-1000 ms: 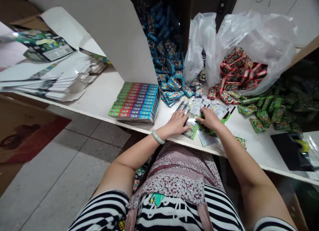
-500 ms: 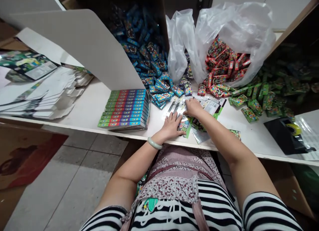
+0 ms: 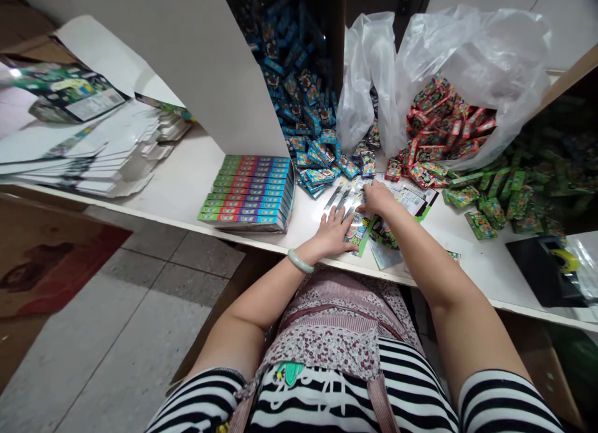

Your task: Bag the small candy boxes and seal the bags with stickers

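Observation:
My left hand (image 3: 332, 233) lies flat with spread fingers on a printed card (image 3: 357, 230) with a green edge, under what looks like clear plastic, near the table's front edge. Just beyond it, my right hand (image 3: 376, 198) reaches down with bent fingers pressed at the far part of the same clear, printed packaging (image 3: 346, 193). Whatever its fingertips grip is hidden under them. More flat printed pieces (image 3: 413, 200) lie overlapping to the right of my right hand. To the left, a block of stacked small boxes (image 3: 252, 190) in green, red, purple and blue rows stands close by.
Heaps of blue packets (image 3: 311, 118) and green packets (image 3: 507, 196) lie at the back. Red packets (image 3: 448, 124) fill an open plastic bag (image 3: 518, 65). A white upright panel (image 3: 196, 53) and folded cartons (image 3: 93, 165) are at left. A black tape dispenser (image 3: 532, 271) sits right.
The view has shifted, so the table things appear farther right. Both hands stay on the printed packaging in nearly the same poses.

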`<state>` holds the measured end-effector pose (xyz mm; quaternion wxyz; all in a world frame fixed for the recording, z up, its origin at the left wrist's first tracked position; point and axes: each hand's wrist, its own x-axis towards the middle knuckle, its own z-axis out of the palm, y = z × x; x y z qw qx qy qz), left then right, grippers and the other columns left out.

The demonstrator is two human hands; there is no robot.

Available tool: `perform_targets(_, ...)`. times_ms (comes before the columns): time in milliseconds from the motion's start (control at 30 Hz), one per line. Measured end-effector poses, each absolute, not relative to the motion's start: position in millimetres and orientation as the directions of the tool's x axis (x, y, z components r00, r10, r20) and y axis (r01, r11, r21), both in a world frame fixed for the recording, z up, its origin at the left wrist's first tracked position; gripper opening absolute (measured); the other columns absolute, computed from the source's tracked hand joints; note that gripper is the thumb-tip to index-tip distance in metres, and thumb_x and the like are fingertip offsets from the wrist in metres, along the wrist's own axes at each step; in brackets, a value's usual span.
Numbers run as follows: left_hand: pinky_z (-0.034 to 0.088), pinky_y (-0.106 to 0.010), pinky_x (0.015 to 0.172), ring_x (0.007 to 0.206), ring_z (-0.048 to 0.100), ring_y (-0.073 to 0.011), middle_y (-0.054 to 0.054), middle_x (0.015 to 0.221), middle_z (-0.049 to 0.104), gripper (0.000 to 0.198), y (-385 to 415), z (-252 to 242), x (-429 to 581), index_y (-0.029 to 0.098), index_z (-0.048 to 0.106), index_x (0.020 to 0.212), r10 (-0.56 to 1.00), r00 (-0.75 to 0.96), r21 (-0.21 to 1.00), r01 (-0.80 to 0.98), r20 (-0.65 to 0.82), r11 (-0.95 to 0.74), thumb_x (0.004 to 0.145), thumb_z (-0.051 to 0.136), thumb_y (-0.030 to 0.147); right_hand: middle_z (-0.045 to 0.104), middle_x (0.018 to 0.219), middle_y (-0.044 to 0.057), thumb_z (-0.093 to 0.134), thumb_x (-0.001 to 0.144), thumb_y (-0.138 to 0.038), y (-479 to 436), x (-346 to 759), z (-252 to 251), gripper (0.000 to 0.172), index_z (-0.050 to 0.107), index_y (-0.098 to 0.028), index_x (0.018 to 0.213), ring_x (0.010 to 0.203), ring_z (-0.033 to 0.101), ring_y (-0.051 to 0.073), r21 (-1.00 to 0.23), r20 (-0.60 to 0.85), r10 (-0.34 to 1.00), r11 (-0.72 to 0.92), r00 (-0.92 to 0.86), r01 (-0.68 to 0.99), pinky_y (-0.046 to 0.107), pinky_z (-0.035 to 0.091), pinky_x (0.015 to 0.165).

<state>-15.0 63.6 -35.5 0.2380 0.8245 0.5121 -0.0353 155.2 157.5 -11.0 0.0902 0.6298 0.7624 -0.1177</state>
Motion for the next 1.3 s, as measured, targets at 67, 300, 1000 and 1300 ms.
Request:
perform_targets(67,0.011,-0.065,0.123,0.156,0.001,-0.0458,-0.020,0.170,0.008,0.103,63,-35,-15,0.019,0.023,0.161,0.826,0.473,0.352,0.863,-0.307,-0.364,0.080,0.073,0.059,0.052,0.137,0.025,0.079,0.076,-0.058,158,154,-10,0.079,0.056,-0.008,0.133,0.127,0.052,0.036,-0.047,-0.296,0.937,0.179,-0.185,0.983,0.041,0.046,0.102)
perform_targets(300,0.010,-0.064,0.124,0.157,0.000,-0.0449,-0.021,0.170,0.008,0.104,63,-33,-14,0.018,0.023,0.161,0.822,0.474,0.361,0.861,-0.314,-0.359,0.079,0.075,0.057,0.055,0.139,0.027,0.085,0.072,-0.051,166,151,-4,0.084,0.054,-0.007,0.137,0.128,0.055,0.036,-0.019,-0.349,0.921,0.175,-0.170,0.984,0.039,0.048,0.099)
perform_targets(1000,0.056,-0.027,0.083,0.092,0.073,-0.0163,-0.006,0.101,0.075,0.019,74,4,-28,0.018,0.067,0.109,0.830,0.292,0.684,0.470,0.476,-0.558,0.098,0.051,0.020,0.063,0.069,0.000,0.078,0.065,-0.057,99,213,58,0.042,0.067,-0.018,0.076,0.065,0.054,0.014,-0.943,-0.138,0.901,0.007,-0.411,0.334,0.028,0.042,0.063)
perform_targets(1300,0.054,-0.045,0.102,0.119,0.066,-0.0277,-0.019,0.124,0.070,0.033,59,23,-27,0.010,0.059,0.129,0.694,0.614,0.293,0.632,0.375,-0.717,0.099,0.053,0.023,0.078,0.097,0.005,0.078,0.069,-0.058,60,209,18,0.043,0.079,-0.021,0.090,0.090,0.068,0.019,-0.982,-0.169,0.932,-0.132,-0.319,0.134,0.038,0.052,0.091)
